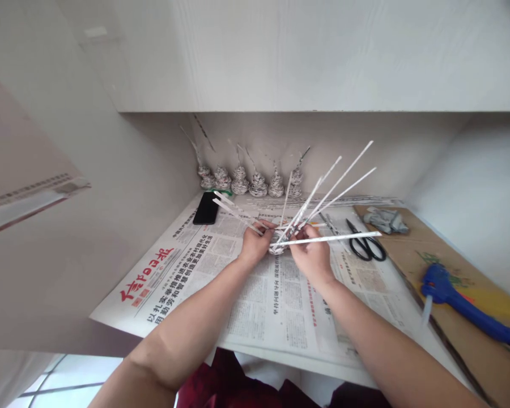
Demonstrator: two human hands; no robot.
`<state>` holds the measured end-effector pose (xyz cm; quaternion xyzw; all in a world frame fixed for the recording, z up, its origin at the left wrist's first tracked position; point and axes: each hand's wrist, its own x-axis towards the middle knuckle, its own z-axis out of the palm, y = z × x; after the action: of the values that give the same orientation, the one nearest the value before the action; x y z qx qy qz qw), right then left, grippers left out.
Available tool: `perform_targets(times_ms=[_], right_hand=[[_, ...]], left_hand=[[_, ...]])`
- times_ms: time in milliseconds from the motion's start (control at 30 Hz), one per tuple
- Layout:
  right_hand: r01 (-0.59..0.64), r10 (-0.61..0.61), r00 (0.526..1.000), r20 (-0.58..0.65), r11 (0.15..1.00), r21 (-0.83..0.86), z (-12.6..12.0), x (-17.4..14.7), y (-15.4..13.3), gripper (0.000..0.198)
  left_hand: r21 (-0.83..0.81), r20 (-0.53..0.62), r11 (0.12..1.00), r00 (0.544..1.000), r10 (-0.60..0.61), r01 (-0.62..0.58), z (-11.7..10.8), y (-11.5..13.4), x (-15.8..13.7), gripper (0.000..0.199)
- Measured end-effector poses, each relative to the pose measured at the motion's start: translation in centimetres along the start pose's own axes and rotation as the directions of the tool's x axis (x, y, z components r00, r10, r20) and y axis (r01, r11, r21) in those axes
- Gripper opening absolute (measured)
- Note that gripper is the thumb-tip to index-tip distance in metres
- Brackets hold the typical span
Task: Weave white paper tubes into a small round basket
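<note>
Between my hands sits a small woven newspaper piece [277, 249], low over the newspaper sheet [255, 300]. Long rolled paper sticks [338, 238] fan out of it, several up to the right and a few to the left. My left hand [257, 241] is closed on the left side of the woven piece, thumb and fingers pressed at its rim. On the other side, my right hand [312, 249] pinches the base of the paper sticks. The fingertips of both hands are partly covered by the sticks.
Several woven gourd shapes [258, 184] line the back wall, with loose paper sticks [323, 202] beside them. A black phone [206, 208] lies at left. Scissors [366, 246], cardboard [433, 283], crumpled paper [386, 220] and a blue glue gun [463, 303] are at right. A cabinet edge [314, 107] overhangs.
</note>
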<state>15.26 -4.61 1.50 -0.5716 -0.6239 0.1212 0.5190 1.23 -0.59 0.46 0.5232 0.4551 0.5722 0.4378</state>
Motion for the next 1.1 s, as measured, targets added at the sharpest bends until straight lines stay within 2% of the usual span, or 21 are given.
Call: perform_targets(times_ms=[200,433,633,800,1100], right_hand=[[-0.060,0.069,0.990,0.120,0.996,-0.073,-0.2,0.2,-0.1,0.021],[0.038,-0.024,0.992,0.123,0.993,-0.110,0.0,0.1,0.3,0.018],[0.181,-0.165,0.981,0.103,0.969,-0.166,0.3,0.0,0.8,0.021],[0.218,-0.202,0.974,0.100,0.956,-0.194,0.5,0.0,0.9,0.025],[0.098,-0.090,0.987,0.132,0.994,-0.056,0.8,-0.5,0.2,0.032]], left_hand=[[-0.121,0.035,0.993,0.999,-0.014,0.018,0.0,-0.4,0.2,0.019],[-0.150,0.052,0.986,0.997,-0.065,0.072,0.0,-0.3,0.1,0.026],[-0.143,0.041,0.986,0.996,-0.080,0.086,0.1,-0.2,-0.1,0.024],[-0.131,0.097,0.982,0.988,-0.124,0.136,0.1,-0.3,-0.2,0.038],[-0.007,0.157,0.993,0.980,-0.119,0.121,0.0,-1.5,0.1,0.016]])
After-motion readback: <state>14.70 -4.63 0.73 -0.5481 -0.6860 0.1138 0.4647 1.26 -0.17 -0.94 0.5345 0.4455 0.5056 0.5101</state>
